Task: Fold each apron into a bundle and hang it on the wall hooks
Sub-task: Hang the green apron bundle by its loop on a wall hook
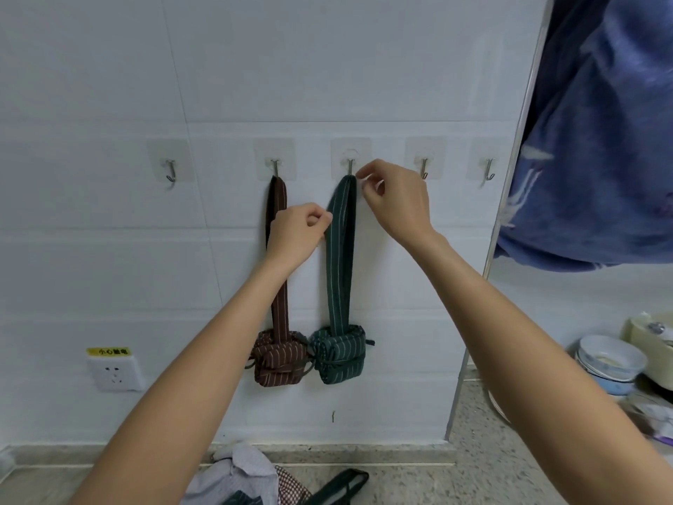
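Where left hand [296,233] crosses, brown apron [278,353] strap hidden.

Green striped apron bundle [340,355] suspended by strap loop from third wall hook [350,166]. Brown striped apron bundle [279,360] suspended just beside, from second hook [275,166]. Unfolded aprons [255,479] heaped on floor below.

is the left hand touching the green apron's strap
Touching. The head view shows the left hand with its curled fingertips pressed against the left edge of the green apron's strap, no gap between them.
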Action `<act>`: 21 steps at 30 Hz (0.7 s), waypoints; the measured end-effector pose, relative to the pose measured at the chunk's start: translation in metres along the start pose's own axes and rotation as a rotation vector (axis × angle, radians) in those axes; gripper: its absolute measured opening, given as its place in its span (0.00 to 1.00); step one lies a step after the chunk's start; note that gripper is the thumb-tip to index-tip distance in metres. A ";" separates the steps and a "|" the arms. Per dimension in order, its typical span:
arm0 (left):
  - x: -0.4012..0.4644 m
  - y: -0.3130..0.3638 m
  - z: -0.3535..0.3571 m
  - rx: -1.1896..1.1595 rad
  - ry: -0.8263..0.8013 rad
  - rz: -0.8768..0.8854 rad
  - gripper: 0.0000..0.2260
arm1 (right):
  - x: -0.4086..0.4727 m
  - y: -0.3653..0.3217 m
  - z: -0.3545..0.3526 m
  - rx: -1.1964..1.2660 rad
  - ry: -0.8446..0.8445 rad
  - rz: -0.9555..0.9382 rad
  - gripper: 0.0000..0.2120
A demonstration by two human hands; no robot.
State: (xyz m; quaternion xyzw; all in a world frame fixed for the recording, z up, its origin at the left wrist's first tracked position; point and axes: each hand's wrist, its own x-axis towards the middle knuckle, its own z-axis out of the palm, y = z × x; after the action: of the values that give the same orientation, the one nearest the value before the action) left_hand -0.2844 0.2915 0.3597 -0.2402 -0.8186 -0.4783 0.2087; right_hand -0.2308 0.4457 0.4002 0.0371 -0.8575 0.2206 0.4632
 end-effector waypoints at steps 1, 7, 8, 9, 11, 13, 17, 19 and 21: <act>-0.002 0.001 0.001 0.020 0.003 0.016 0.07 | -0.001 0.001 0.000 0.031 -0.029 0.021 0.08; 0.001 0.017 0.001 0.035 0.087 0.053 0.04 | 0.002 0.003 0.008 0.151 -0.091 0.134 0.03; 0.000 0.019 0.003 0.045 0.085 0.059 0.04 | 0.003 0.003 0.010 0.136 -0.076 0.147 0.04; -0.003 0.019 0.005 0.058 0.086 0.065 0.05 | 0.001 0.002 0.012 0.123 -0.058 0.163 0.05; -0.011 0.015 0.010 0.057 0.094 0.083 0.08 | -0.011 0.002 0.015 0.147 -0.036 0.194 0.05; -0.027 0.009 0.015 0.016 0.124 0.150 0.14 | -0.035 0.006 0.016 0.216 -0.040 0.202 0.04; -0.087 -0.021 0.032 -0.024 0.285 0.273 0.17 | -0.116 0.026 0.025 0.315 -0.066 0.245 0.04; -0.118 -0.047 0.046 0.021 0.170 0.177 0.20 | -0.155 0.041 0.038 0.304 -0.182 0.301 0.08; -0.140 -0.069 0.060 0.116 -0.042 0.025 0.25 | -0.182 0.052 0.053 0.274 -0.372 0.344 0.16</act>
State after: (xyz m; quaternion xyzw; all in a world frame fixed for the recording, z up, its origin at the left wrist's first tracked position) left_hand -0.2205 0.2884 0.2052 -0.2477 -0.8460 -0.4225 0.2109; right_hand -0.1831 0.4452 0.2095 -0.0067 -0.8838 0.3989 0.2444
